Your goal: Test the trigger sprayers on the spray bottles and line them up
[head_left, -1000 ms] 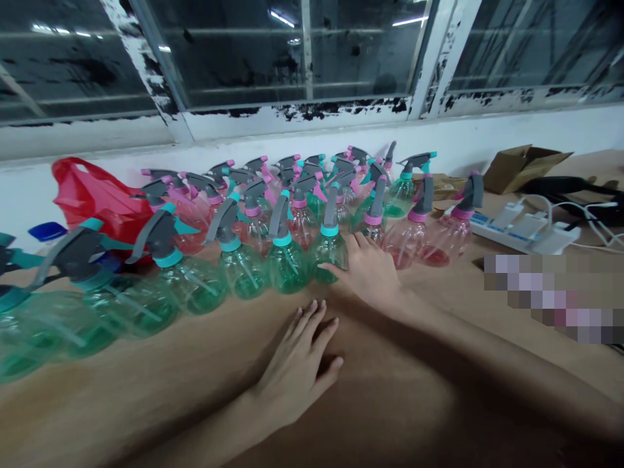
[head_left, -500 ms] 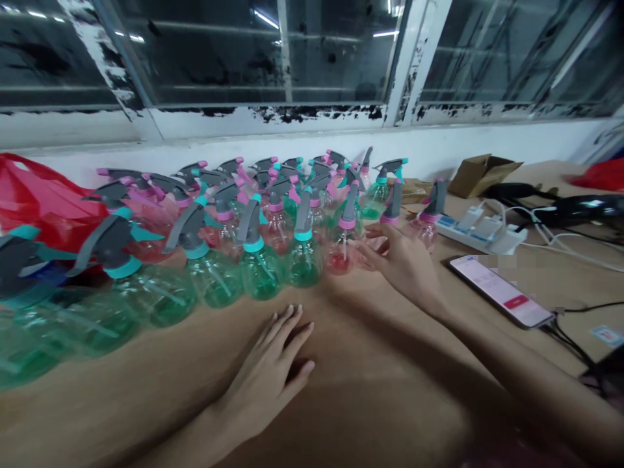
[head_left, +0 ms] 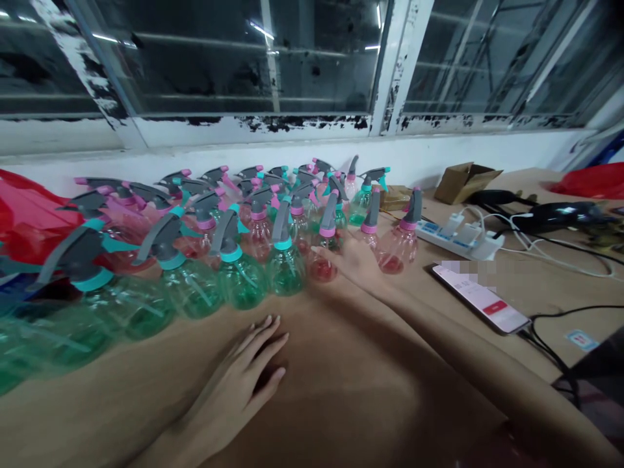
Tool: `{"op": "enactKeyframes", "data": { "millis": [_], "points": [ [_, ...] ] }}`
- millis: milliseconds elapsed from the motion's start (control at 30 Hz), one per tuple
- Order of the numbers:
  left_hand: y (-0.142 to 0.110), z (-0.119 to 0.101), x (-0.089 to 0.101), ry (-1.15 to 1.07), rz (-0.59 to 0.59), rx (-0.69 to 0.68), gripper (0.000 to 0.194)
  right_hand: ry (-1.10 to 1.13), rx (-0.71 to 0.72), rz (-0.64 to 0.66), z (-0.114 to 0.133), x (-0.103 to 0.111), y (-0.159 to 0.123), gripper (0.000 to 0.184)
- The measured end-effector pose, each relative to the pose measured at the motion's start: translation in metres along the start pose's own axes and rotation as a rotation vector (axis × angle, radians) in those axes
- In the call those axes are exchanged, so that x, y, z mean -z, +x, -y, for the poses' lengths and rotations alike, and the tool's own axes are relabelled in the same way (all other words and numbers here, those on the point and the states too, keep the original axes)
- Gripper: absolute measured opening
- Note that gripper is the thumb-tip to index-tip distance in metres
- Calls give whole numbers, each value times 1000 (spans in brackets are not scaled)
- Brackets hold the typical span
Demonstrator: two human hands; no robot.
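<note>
My left hand (head_left: 241, 374) rests on the table, palm down with fingers spread, holding nothing. In front of it stand green-tinted spray bottles (head_left: 242, 283) with grey trigger heads and turquoise collars. My right hand (head_left: 358, 262) is at the right end of this front row, slightly blurred. One stretched finger lies across the front of a spray bottle with red liquid and a pink collar (head_left: 322, 268); its other fingers are partly hidden. That bottle stands upright. Just right of the hand is another pink-collared spray bottle (head_left: 398, 250).
More spray bottles crowd behind, up to the wall below the windows. A red plastic bag (head_left: 36, 214) lies at left. To the right are a power strip (head_left: 458, 240), a lit phone (head_left: 480, 296) with cables, and a small cardboard box (head_left: 463, 182).
My right hand has moved left along the row, from between two pink-collared bottles to the front of the left one. The bottles keep their places, while the whole view has shifted slightly.
</note>
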State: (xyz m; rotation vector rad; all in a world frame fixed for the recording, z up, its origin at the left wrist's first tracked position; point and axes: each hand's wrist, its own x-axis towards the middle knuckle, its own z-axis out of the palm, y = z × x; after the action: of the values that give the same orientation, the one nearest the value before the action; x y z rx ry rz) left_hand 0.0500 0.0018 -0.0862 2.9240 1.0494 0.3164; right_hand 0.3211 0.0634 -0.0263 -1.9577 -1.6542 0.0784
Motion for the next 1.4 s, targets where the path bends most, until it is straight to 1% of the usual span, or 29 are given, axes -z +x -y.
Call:
{"op": "enactKeyframes", "data": {
  "millis": [100, 167, 200, 233, 300, 367, 433, 500, 600, 667, 767, 933, 1033, 1133, 1233, 1400],
  "points": [
    [5, -4, 8, -108, -9, 70, 32, -3, 0, 1, 0, 2, -3, 54],
    [12, -8, 18, -216, -7, 141, 25, -9, 1, 0, 1, 6, -8, 54],
    [17, -9, 24, -279, 12, 172, 25, -17, 4, 0, 1, 8, -12, 55],
    [24, -12, 31, -321, 6, 215, 24, -26, 9, 1, 1, 9, -17, 56],
    [38, -16, 44, -386, -17, 254, 22, -48, 30, 4, 1, 13, -27, 56],
    [55, -20, 54, -456, -69, 293, 23, -69, 55, 6, 2, 16, -40, 57],
    [70, -25, 59, -555, -122, 307, 30, -77, 81, 6, 3, 19, -54, 56],
    [84, -31, 61, -648, -189, 264, 39, -76, 125, 4, 4, 21, -68, 53],
    [97, -42, 62, -701, -225, 193, 57, -74, 200, 14, 8, 23, -89, 47],
    [100, -49, 63, -722, -229, 153, 64, -62, 238, 36, 13, 23, -100, 50],
    [97, -57, 68, -799, -209, 140, 65, 4, 298, 61, 24, 17, -114, 59],
    [76, -59, 77, -864, -193, 113, 45, 106, 405, 38, 46, 4, -129, 65],
    [60, -52, 79, -876, -210, 118, 42, 140, 477, 55, 58, -3, -132, 63],
    [45, -42, 80, -875, -268, 142, 44, 204, 535, 128, 70, -10, -134, 62],
    [32, -32, 83, -896, -311, 181, 46, 346, 591, 204, 81, -20, -134, 61],
    [16, -18, 89, -992, -374, 253, 42, 509, 667, 319, 90, -38, -128, 79]
  ]
}}
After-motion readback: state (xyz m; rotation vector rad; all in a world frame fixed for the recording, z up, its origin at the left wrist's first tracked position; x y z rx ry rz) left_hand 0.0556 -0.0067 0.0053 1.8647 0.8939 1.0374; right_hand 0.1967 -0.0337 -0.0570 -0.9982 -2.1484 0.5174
